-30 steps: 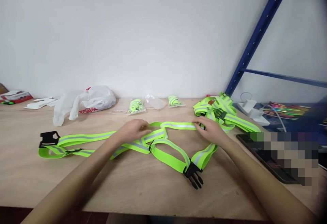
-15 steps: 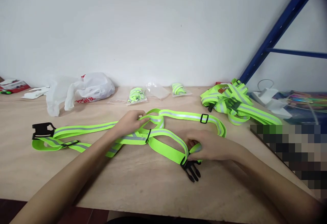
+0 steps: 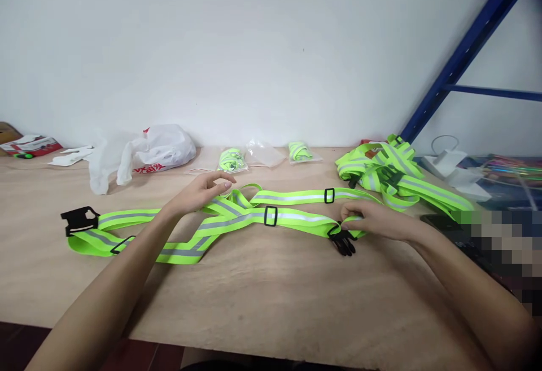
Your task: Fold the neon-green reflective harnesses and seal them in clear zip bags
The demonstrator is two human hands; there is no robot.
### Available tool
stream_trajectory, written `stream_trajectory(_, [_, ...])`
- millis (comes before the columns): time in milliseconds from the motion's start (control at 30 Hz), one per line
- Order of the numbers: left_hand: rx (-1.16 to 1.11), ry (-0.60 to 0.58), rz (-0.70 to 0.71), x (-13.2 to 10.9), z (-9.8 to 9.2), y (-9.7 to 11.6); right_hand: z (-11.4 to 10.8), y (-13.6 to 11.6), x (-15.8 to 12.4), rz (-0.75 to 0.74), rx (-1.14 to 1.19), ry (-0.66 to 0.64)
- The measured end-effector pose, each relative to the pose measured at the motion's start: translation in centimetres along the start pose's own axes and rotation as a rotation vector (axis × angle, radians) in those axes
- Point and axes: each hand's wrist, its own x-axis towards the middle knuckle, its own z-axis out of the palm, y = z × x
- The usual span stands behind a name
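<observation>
A neon-yellow reflective harness (image 3: 224, 224) with silver stripes lies spread across the table. At its left end is a black female buckle (image 3: 80, 220); at its right end, a black pronged buckle (image 3: 344, 242). My left hand (image 3: 199, 193) hovers at or just over the straps near the harness's middle, fingers stretched out and holding nothing. With fingers pinched, my right hand (image 3: 370, 218) grips the strap beside the pronged buckle. Black slide adjusters sit on the near strap (image 3: 271, 216) and the far strap (image 3: 329, 195).
More reflective straps (image 3: 381, 167) are heaped at the back right. Small clear bags of folded straps (image 3: 232, 160), an empty-looking clear bag (image 3: 265, 153) and a white plastic bag (image 3: 165, 145) lie along the wall. A blue metal frame (image 3: 466, 55) rises at right.
My right hand has drawn the buckle end rightward and away from me, straightening the near strap. My left hand has released the strap and opened its fingers. The view has shifted slightly.
</observation>
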Motion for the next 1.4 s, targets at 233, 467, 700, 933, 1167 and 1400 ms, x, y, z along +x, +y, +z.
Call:
stream_trajectory(233, [-0.533, 0.107, 0.043, -0.2, -1.6, -2.1, -0.8, 1.5, -0.1, 0.123, -0.018, 0.051])
stream_trajectory(467, [-0.681, 0.168, 0.116, -0.2, -2.8, -3.6, -0.6, 2.5, 0.2, 0.082, 0.048, 0.12])
stream_trajectory(700, [0.173, 0.155, 0.089, -0.4, -2.3, -2.1, -0.5, 3.7, 0.2, 0.072, 0.031, 0.106])
stream_trajectory(933, [0.449, 0.111, 0.135, -0.7, -2.8, -1.3, -0.9, 3.4, -0.2, 0.012, 0.023, 0.097])
stream_trajectory(1167, [0.478, 0.044, 0.105, -1.4, -3.0, -0.2, -1.0, 3.5, -0.5, 0.019, 0.052, 0.158])
stream_trajectory(1400, [0.374, 0.209, 0.346, -1.0, -2.2, -1.4, -0.9, 2.9, -0.4, 0.045, 0.061, 0.213])
